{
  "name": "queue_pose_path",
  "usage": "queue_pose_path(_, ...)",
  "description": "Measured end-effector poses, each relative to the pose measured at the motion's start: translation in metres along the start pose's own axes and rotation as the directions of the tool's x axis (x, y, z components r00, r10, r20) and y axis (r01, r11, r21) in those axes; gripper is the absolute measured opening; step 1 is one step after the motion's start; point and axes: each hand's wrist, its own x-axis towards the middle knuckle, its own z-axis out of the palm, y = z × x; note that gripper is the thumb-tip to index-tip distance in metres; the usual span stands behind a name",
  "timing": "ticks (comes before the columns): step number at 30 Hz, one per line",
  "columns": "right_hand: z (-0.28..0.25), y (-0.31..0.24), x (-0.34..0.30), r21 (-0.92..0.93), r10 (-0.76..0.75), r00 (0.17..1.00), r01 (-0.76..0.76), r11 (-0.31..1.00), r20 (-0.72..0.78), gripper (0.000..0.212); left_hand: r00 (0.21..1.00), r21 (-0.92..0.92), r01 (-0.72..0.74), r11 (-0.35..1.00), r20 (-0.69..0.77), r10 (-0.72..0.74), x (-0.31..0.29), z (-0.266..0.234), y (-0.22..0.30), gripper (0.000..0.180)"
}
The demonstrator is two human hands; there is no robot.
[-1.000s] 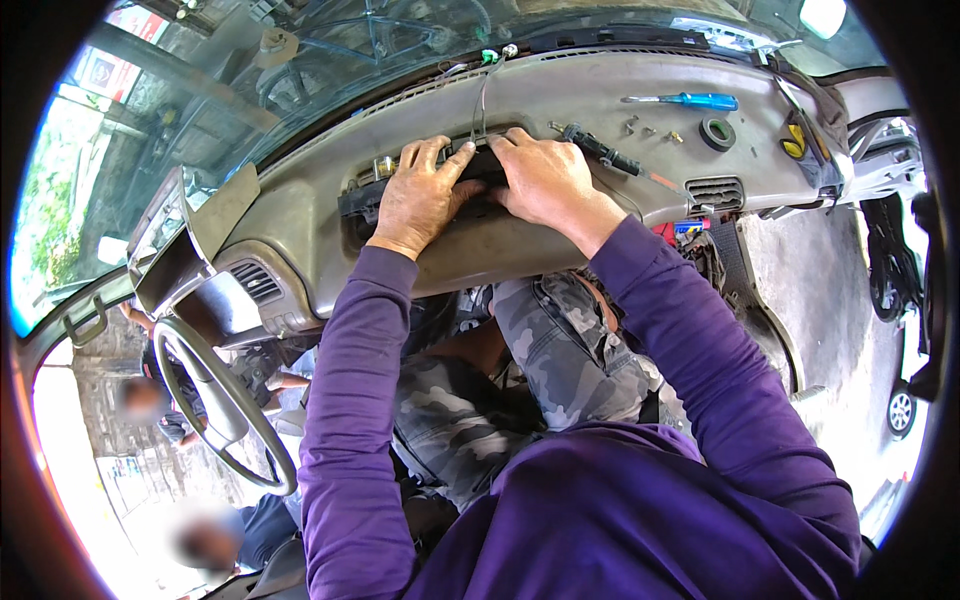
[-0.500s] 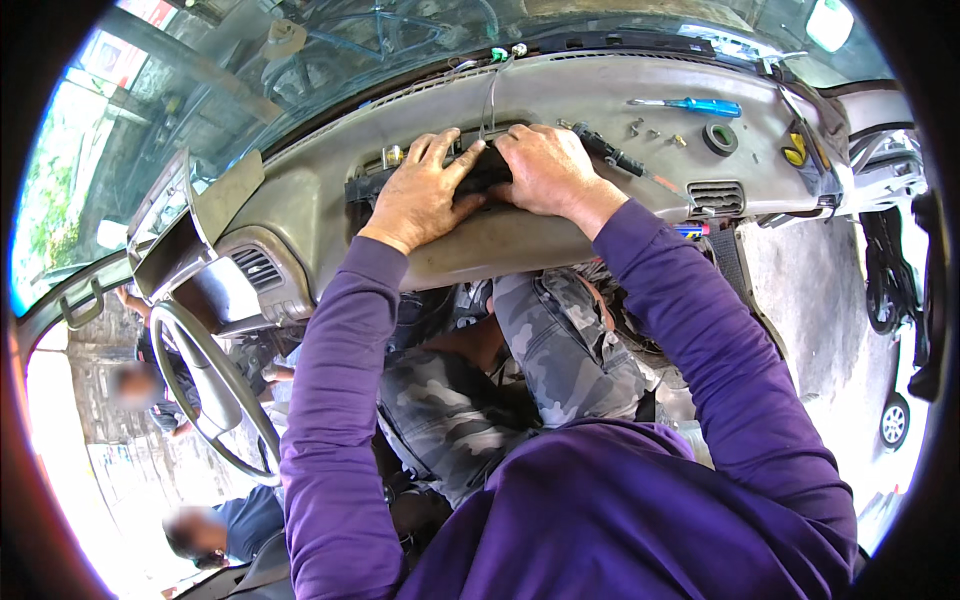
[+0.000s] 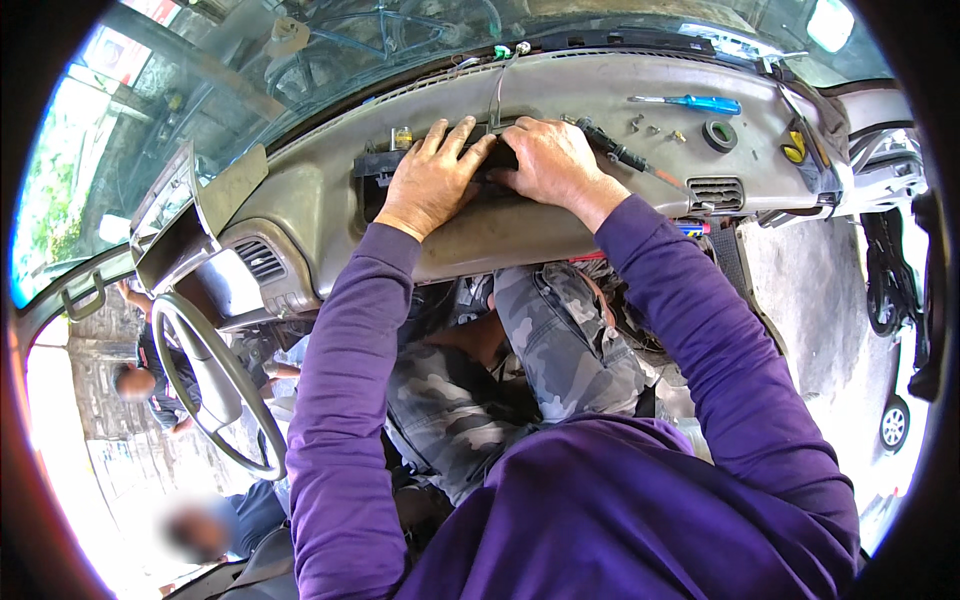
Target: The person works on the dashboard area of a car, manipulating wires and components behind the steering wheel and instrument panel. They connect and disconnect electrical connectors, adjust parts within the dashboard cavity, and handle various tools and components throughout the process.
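A long black plastic part [image 3: 372,164] sits in the recess in the middle of the tan dashboard [image 3: 450,252]. My left hand [image 3: 428,184] lies over it, fingers bent across the far side and thumb toward the near side. Close by on the right, my right hand [image 3: 552,163] grips the same part between curled fingers and thumb. Both hands hide much of the part. Thin wires [image 3: 497,92] rise from between my hands toward the windshield. A small yellowish piece [image 3: 403,138] stands behind the part's left end.
On the dashboard's right side are a blue screwdriver [image 3: 700,104], a black tape roll [image 3: 719,138], several small screws [image 3: 654,130], a dark pen-shaped tool [image 3: 612,146] and yellow-handled scissors [image 3: 795,148]. The steering wheel [image 3: 215,385] is at left. Two other people are outside at left.
The part's left end shows more, tilted differently in the recess. My left hand has shifted slightly right, closer to my right hand, whose fingers are more curled.
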Motion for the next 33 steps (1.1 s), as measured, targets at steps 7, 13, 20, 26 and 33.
queue_pose_path(7,-0.002,0.007,-0.009,0.000,-0.061,0.997,0.061,0.998,0.049,0.060,0.992,0.103,-0.070,0.992,0.116,0.058,0.003,-0.002,-0.003,0.080)
queue_pose_path(13,-0.002,-0.004,-0.006,-0.071,0.015,0.996,-0.009,0.997,0.093,0.056,0.988,0.083,-0.123,0.989,0.104,0.114,0.001,0.002,-0.007,0.075)
queue_pose_path(20,-0.007,-0.004,0.009,-0.100,0.051,0.986,-0.036,0.994,0.157,0.046,0.988,0.057,-0.121,0.991,0.099,0.115,0.004,0.004,-0.007,0.067)
queue_pose_path(26,-0.010,-0.005,0.009,-0.093,-0.011,0.989,0.025,0.995,0.145,0.047,0.990,0.058,-0.125,0.991,0.074,0.120,0.000,0.006,-0.009,0.063)
queue_pose_path(33,-0.008,-0.002,0.005,-0.086,-0.022,0.994,0.032,0.996,0.106,0.042,0.995,-0.006,-0.099,0.995,0.017,0.099,0.001,0.001,-0.005,0.059)
